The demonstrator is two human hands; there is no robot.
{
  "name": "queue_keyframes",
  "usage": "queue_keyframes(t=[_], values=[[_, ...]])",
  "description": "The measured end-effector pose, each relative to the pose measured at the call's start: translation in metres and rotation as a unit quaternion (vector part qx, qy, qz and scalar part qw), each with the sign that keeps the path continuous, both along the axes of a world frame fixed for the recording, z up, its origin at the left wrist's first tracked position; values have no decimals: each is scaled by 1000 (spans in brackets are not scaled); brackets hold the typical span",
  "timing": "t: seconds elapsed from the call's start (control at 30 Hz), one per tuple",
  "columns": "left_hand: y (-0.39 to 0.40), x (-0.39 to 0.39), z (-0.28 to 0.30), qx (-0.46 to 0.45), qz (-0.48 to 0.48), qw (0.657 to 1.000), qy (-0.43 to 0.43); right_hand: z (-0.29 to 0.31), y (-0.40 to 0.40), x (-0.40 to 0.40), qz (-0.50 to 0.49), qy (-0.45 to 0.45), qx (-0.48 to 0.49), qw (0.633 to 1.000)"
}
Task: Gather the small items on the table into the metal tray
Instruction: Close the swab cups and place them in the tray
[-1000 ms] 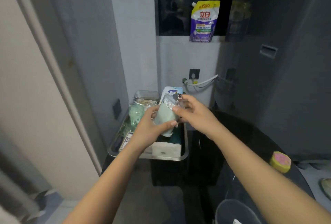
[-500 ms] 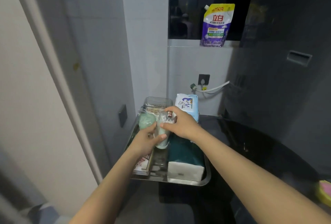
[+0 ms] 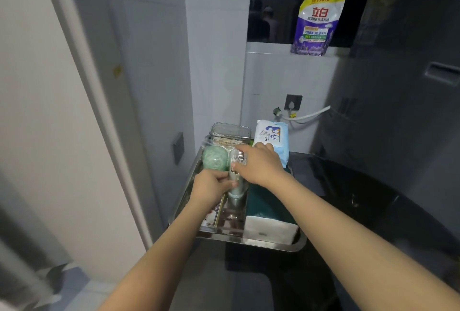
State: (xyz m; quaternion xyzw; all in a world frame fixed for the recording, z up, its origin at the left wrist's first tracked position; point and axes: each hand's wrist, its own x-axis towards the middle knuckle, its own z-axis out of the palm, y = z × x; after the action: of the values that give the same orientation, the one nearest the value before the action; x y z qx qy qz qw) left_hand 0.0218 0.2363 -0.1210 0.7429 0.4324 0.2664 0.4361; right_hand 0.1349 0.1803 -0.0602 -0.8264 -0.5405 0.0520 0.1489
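A metal tray (image 3: 258,243) sits at the left end of a dark table (image 3: 361,201). A pale green cup (image 3: 236,190) stands upright in the tray's middle, with a crinkled clear packet (image 3: 236,159) poking out of its top. My left hand (image 3: 211,187) grips the cup's side. My right hand (image 3: 258,161) holds the packet at the cup's mouth. The tray also holds a green mesh ball (image 3: 215,157), a clear plastic box (image 3: 230,132), a wipes pack (image 3: 272,136), a dark green tissue pack (image 3: 268,213) and a flat printed box (image 3: 211,218).
A wall with a dark switch plate (image 3: 178,147) rises just left of the tray. A purple detergent pouch (image 3: 318,24) stands on the window ledge behind. A white hose (image 3: 311,115) runs from a wall outlet. A dark appliance (image 3: 398,86) fills the right side.
Both hands lowered the green cup from above the tray down into its middle, where it now stands. The camera view shifted closer and to the left.
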Motion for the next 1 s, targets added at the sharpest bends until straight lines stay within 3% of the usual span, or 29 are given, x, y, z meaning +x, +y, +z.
queue_keyframes(t=[0.5,0.83,1.0], values=[[2,12,-6,-46,109,992,-40,-12,14,-8,-58,-31,62,996],[-29,-8,14,-9,90,994,-60,-5,-32,-13,-27,56,134,989],[-73,-20,30,-52,58,990,-120,4,-95,-15,-25,100,177,979]])
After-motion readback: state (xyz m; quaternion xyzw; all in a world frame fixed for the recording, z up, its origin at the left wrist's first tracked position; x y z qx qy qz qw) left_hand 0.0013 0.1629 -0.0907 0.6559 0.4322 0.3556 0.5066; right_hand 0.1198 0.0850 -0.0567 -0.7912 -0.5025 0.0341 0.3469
